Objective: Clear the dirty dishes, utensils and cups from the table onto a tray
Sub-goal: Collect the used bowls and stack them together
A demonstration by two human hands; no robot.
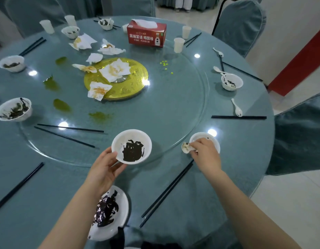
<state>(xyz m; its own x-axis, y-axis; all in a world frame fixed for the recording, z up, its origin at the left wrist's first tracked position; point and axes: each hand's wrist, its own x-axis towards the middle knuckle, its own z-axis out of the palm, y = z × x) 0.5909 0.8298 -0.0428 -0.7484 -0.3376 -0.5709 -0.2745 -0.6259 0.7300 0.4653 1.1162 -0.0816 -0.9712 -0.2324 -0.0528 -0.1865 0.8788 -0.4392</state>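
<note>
My left hand (105, 167) holds a white bowl (131, 146) smeared with dark sauce, lifted just above the table's near edge. My right hand (205, 155) pinches a white spoon (186, 147) beside a second white bowl (204, 139) that rests on the table. A white plate (117, 209) with dark residue lies under my left forearm. Black chopsticks (167, 193) lie between my arms. No tray is in view.
Round teal table with a glass turntable (164, 112) and a gold centre disc (130, 83) covered in stained napkins. More dirty bowls (13, 109) (232, 82), spoons (236, 107), paper cups (179, 44), chopsticks (239, 117) and a red tissue box (146, 34) ring the table. Covered chairs surround it.
</note>
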